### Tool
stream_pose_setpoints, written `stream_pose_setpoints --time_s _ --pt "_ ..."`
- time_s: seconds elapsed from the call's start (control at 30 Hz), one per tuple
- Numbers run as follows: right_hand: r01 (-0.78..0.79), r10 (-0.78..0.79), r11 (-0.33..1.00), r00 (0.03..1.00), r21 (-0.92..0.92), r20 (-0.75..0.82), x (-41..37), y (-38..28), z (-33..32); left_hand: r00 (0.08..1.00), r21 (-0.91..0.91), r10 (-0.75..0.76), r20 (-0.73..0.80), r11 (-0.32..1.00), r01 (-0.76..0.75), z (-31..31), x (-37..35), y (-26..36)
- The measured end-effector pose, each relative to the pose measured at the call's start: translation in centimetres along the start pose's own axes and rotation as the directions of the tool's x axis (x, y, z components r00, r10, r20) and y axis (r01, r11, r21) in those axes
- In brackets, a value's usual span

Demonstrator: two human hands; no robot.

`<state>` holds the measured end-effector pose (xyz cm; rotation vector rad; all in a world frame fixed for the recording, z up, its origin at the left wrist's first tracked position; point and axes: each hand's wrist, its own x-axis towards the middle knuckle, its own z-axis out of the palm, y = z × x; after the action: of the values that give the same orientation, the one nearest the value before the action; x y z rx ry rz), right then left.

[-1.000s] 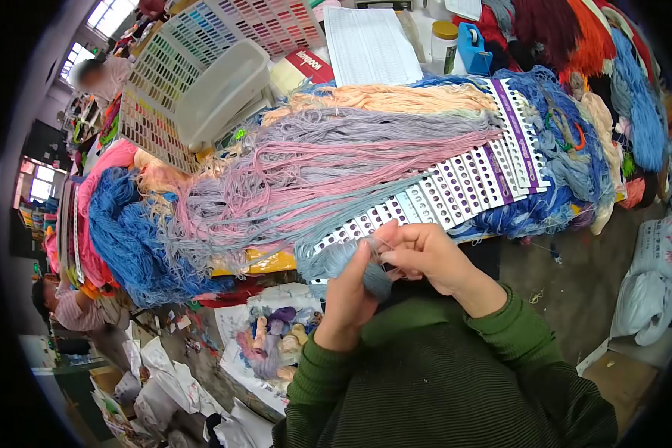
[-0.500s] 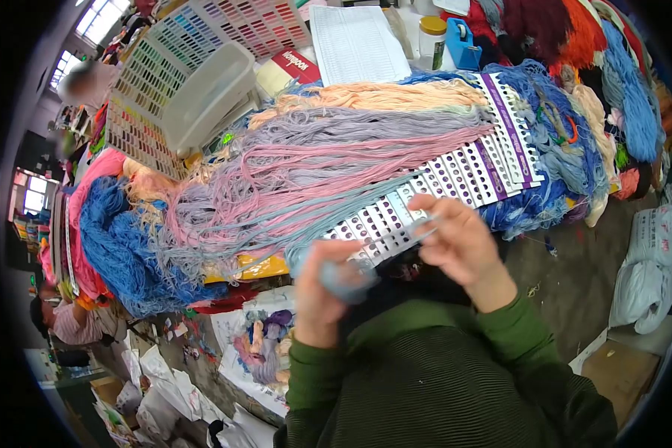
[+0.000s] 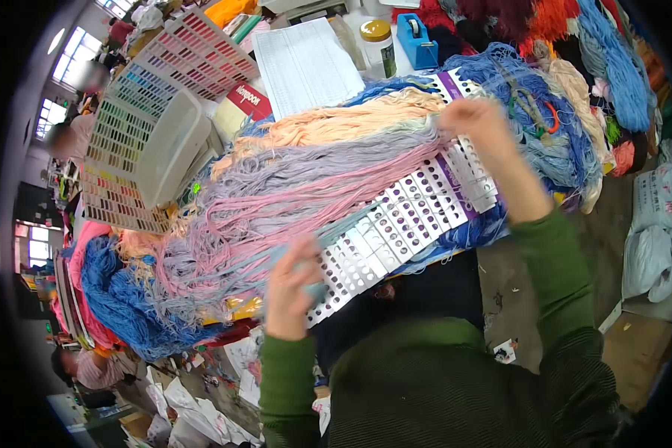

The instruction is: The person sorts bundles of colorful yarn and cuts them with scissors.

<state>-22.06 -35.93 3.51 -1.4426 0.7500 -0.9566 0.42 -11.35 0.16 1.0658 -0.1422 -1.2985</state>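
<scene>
My left hand (image 3: 293, 287) is closed round a bundle of light blue thread, at the lower left end of the white punched cards (image 3: 407, 224). My right hand (image 3: 474, 123) has its fingers pressed together over the upper end of the cards, by the purple strip; what it pinches is hidden. Pink threads (image 3: 321, 190), lavender threads (image 3: 269, 172) and peach threads (image 3: 343, 116) lie across the pile, running from the cards to the left. A few light blue strands run beside the pink ones.
A colour chart (image 3: 127, 127) and a clear plastic bin (image 3: 173, 145) stand at the left. Behind lie a printed sheet (image 3: 306, 67), a jar (image 3: 377, 48) and a blue tape dispenser (image 3: 417, 43). Blue yarn (image 3: 560, 134) heaps at the right. People are at the far left.
My right hand has moved up and right, from near my left hand to the cards' upper end. My left hand has shifted slightly left. The view has turned a little.
</scene>
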Motion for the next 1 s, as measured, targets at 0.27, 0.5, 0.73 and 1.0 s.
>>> stream_pose_setpoints --time_s 0.27,0.5,0.73,1.0 --pt "0.399 -0.261 0.745 0.912 -0.535 0.317 -4.3 7.2 3.5 0.967 0.436 -0.249 -0.044 0.866 0.243 8.7 8.4 -6.4" --pt "0.514 -0.305 0.565 0.857 -0.645 0.416 -6.0 5.8 3.8 0.990 0.357 -0.126 0.057 0.929 0.098 9.6 8.5 -6.6" --pt "0.318 -0.176 0.785 0.937 -0.531 0.300 -5.7 6.4 3.7 0.999 0.303 0.026 -0.021 0.953 -0.018 9.2 7.9 -7.2" --pt "0.040 0.033 0.959 0.968 -0.282 0.250 -4.9 5.3 3.9 0.841 -0.247 -0.312 0.441 0.859 0.448 7.5 7.9 -3.9"
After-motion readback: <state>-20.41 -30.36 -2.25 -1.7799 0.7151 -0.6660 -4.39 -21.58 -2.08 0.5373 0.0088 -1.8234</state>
